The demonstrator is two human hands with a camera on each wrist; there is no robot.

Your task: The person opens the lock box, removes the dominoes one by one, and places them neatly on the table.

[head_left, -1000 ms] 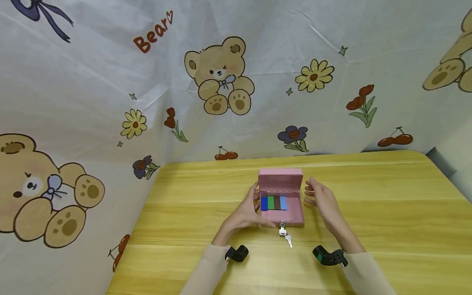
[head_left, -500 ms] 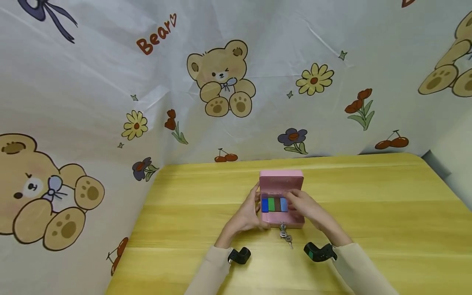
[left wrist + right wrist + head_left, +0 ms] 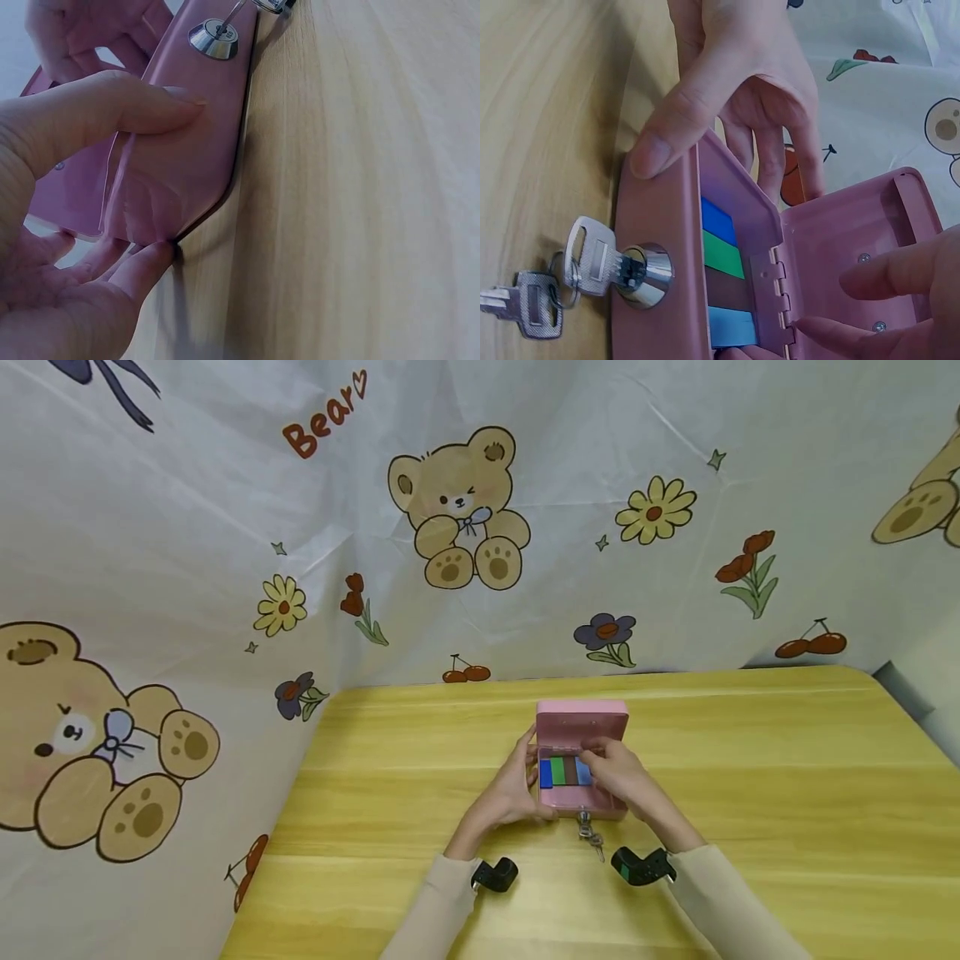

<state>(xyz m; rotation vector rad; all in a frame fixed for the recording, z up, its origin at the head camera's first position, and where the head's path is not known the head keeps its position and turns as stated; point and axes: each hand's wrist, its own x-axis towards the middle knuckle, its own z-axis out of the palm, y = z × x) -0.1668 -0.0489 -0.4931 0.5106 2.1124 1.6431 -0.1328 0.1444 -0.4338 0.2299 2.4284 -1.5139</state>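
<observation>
A pink metal cash box (image 3: 570, 797) stands on the table with its lid (image 3: 840, 240) raised. Inside lies a row of flat blocks: dark blue (image 3: 717, 217), green (image 3: 723, 255), brown (image 3: 727, 290) and light blue (image 3: 733, 328). My left hand (image 3: 513, 795) grips the box's left side, its thumb pressing the front wall and fingers behind. My right hand (image 3: 621, 775) reaches over the right side into the box. Its lower fingertips are at the light blue block's right end, partly cut off in the right wrist view; thumb and index finger are spread apart by the hinge.
Two keys (image 3: 592, 259) on a ring hang from the front lock (image 3: 649, 274), one inserted. The wooden table (image 3: 405, 827) spreads around the box. A white cloth (image 3: 315, 510) printed with bears and flowers hangs behind and to the left.
My right hand has moved left from beside the box to inside it, over the light blue end of the row. The left hand keeps its hold; its thumb has slid left along the front.
</observation>
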